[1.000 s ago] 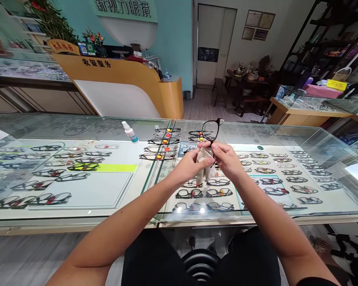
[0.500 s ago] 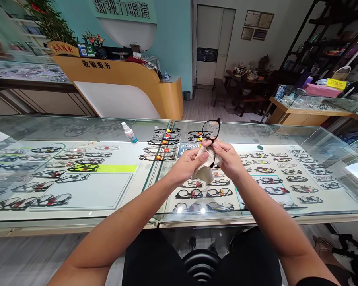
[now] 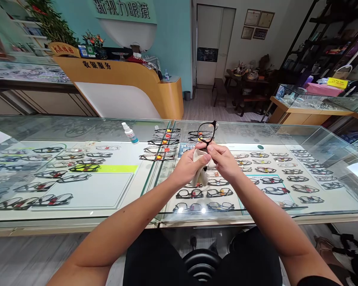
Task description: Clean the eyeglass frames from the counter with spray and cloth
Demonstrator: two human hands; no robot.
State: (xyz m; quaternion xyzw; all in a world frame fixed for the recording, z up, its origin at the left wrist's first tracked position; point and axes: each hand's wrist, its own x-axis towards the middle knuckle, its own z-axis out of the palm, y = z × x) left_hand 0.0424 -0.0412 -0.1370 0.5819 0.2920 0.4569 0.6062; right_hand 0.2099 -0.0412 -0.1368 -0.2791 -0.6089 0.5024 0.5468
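Above the glass counter, a pair of black-framed glasses (image 3: 207, 132) is held up between my two hands, with one lens standing clear above the fingers. My left hand (image 3: 191, 163) is closed on a pale cleaning cloth (image 3: 199, 178), thumb pressed over it around the lower part of the glasses. The cloth hangs below the fingers and hides the other lens. My right hand (image 3: 223, 159) pinches the frame near its middle, touching the cloth. A white spray bottle (image 3: 130, 133) with a blue label stands on the counter to the left.
On the glass counter (image 3: 107, 217) near the bottle lie rows of glasses (image 3: 158, 157) with coloured tags. More frames (image 3: 189, 193) are laid out beneath the glass on both sides. A wooden cash desk (image 3: 113, 73) stands beyond, and another display case (image 3: 316, 104) is at the right.
Both hands have shifted slightly left with the glasses, and the upright lens has turned and dropped a little. The cloth hangs in a different fold. The bottle has stayed put.
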